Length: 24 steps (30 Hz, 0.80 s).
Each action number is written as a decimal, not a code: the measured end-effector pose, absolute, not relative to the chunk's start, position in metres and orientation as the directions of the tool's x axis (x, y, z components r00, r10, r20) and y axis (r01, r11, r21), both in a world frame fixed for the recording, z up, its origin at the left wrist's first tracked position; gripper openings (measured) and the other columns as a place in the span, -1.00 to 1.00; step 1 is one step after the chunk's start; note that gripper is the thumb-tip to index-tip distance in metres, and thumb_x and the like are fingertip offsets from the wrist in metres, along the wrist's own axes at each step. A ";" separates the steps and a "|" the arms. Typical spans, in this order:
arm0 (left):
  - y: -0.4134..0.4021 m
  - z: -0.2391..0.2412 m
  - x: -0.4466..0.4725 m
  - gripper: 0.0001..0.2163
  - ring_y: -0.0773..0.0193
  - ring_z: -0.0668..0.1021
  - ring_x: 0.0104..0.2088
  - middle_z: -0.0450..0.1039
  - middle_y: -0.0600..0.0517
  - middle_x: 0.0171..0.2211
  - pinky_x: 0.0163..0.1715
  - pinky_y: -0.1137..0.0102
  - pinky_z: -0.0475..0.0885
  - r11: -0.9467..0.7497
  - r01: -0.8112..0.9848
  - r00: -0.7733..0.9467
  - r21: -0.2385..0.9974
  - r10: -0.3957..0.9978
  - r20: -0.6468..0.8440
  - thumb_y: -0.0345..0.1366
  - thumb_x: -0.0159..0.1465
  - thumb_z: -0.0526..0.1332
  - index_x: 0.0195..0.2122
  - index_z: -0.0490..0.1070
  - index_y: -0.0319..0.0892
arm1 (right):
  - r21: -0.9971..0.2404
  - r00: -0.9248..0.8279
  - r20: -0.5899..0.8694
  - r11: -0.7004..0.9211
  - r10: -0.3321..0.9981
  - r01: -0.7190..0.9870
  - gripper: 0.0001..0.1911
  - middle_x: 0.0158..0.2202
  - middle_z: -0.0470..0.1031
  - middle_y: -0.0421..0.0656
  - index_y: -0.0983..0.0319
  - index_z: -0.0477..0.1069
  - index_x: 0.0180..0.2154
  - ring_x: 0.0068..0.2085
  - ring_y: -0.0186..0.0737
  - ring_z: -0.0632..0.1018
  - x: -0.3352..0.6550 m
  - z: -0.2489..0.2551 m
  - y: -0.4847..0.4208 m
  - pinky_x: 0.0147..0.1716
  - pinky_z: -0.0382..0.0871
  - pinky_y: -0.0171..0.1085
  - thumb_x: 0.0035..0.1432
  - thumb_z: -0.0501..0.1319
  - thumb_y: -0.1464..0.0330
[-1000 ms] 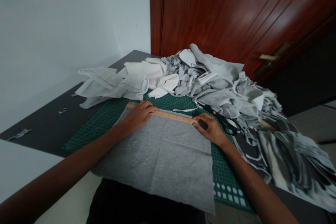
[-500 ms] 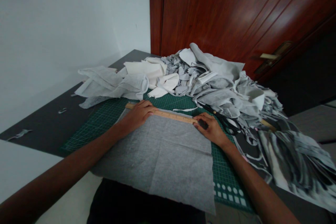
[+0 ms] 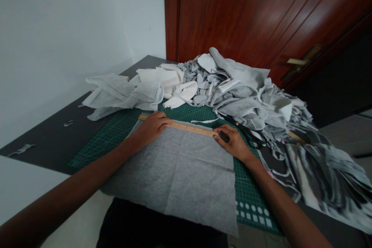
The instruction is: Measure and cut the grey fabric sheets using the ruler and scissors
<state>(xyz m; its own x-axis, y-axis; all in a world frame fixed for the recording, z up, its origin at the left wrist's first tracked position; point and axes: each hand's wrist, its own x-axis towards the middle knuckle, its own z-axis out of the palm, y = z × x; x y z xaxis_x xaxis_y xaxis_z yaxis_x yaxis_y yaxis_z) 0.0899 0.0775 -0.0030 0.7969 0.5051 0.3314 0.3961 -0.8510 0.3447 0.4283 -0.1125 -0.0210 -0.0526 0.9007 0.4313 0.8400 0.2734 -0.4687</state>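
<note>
A wooden ruler (image 3: 190, 127) lies along the far edge of a grey cloth (image 3: 186, 170), which rests on a green cutting mat (image 3: 95, 139) and hangs over the near side. My left hand (image 3: 155, 124) presses the left part of the ruler, fingers together over it. At its right end, the curled fingertips of my right hand (image 3: 231, 139) touch the ruler. Something small and dark (image 3: 223, 136) shows within those right fingers; its kind is not clear. Fold lines run across the cloth.
A heap of grey and white fabric scraps (image 3: 241, 93) covers the table's back. Black scissors (image 3: 250, 133) lie right of the ruler. Folded cloth strips (image 3: 331, 178) are stacked at right. Small scraps (image 3: 22, 149) dot the dark table (image 3: 55, 135) at left. A wooden door (image 3: 232, 11) stands behind.
</note>
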 end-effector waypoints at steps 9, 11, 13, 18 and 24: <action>0.077 -0.002 0.090 -0.72 0.09 0.51 -0.04 0.54 -0.04 -0.15 0.07 0.18 0.41 -0.843 0.415 0.789 0.344 0.521 0.325 -0.32 0.48 0.11 -0.04 0.66 -0.11 | -0.468 -0.055 0.429 0.274 0.902 0.840 -0.79 -0.14 0.57 -0.07 0.16 0.55 -0.02 -0.16 -0.06 0.63 0.429 -0.022 -0.112 -0.11 0.52 -0.08 0.39 0.28 0.24; 0.076 -0.001 0.090 -0.71 0.09 0.51 -0.04 0.54 -0.04 -0.15 0.07 0.18 0.42 -0.838 0.421 0.788 0.347 0.527 0.319 -0.33 0.48 0.11 -0.03 0.66 -0.10 | -0.477 -0.057 0.430 0.281 0.901 0.833 -0.80 -0.15 0.57 -0.07 0.17 0.56 -0.02 -0.18 -0.07 0.62 0.428 -0.021 -0.112 -0.14 0.52 -0.10 0.39 0.28 0.25; 0.076 -0.001 0.090 -0.71 0.09 0.51 -0.03 0.54 -0.04 -0.14 0.08 0.17 0.43 -0.837 0.421 0.786 0.348 0.529 0.320 -0.32 0.48 0.11 -0.03 0.66 -0.09 | -0.479 -0.058 0.433 0.284 0.899 0.830 -0.80 -0.15 0.57 -0.07 0.17 0.56 -0.03 -0.18 -0.07 0.62 0.428 -0.021 -0.112 -0.14 0.52 -0.10 0.38 0.29 0.25; 0.075 0.001 0.090 -0.71 0.09 0.51 -0.04 0.54 -0.03 -0.16 0.09 0.17 0.42 -0.835 0.431 0.786 0.341 0.533 0.314 -0.32 0.48 0.12 -0.03 0.67 -0.07 | -0.485 -0.054 0.431 0.282 0.901 0.828 -0.79 -0.14 0.58 -0.07 0.15 0.56 -0.02 -0.16 -0.06 0.63 0.429 -0.021 -0.112 -0.13 0.53 -0.09 0.39 0.27 0.23; 0.077 -0.001 0.091 -0.72 0.10 0.51 -0.03 0.56 -0.01 -0.15 0.08 0.18 0.43 -0.830 0.442 0.782 0.340 0.543 0.307 -0.34 0.47 0.13 -0.05 0.67 -0.06 | -0.481 -0.050 0.433 0.277 0.900 0.832 -0.79 -0.14 0.58 -0.06 0.16 0.57 -0.03 -0.16 -0.05 0.63 0.428 -0.021 -0.112 -0.10 0.54 -0.08 0.39 0.27 0.24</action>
<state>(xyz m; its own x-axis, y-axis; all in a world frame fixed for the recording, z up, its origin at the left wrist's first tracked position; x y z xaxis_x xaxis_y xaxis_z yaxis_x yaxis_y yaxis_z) 0.0910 0.0767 -0.0012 0.7821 0.5426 0.3065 0.4422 -0.8298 0.3404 0.4282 -0.1116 -0.0215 -0.0496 0.9001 0.4328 0.8317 0.2772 -0.4811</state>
